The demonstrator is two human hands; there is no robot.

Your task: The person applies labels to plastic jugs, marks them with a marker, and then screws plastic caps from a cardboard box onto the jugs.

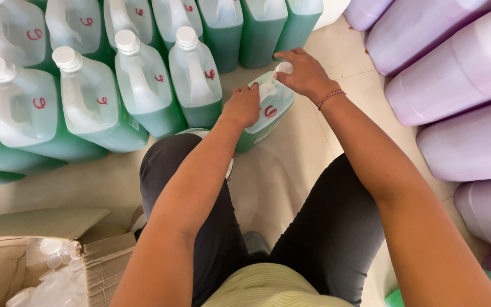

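A translucent jug of green liquid (pixel 268 113) with a red mark stands tilted on the floor between my knees. My left hand (pixel 242 105) grips its handle side. My right hand (pixel 302 71) is closed over the white cap (pixel 283 68) on its neck. A beaded bracelet circles my right wrist. The jug's lower part is partly hidden behind my left arm.
Rows of capped jugs of green liquid (pixel 143 85) stand to the left and ahead. Large lilac containers (pixel 456 74) lie stacked on the right. An open cardboard box (pixel 58 267) of clear plastic caps sits at lower left. Beige tiled floor (pixel 279 176) lies between my legs.
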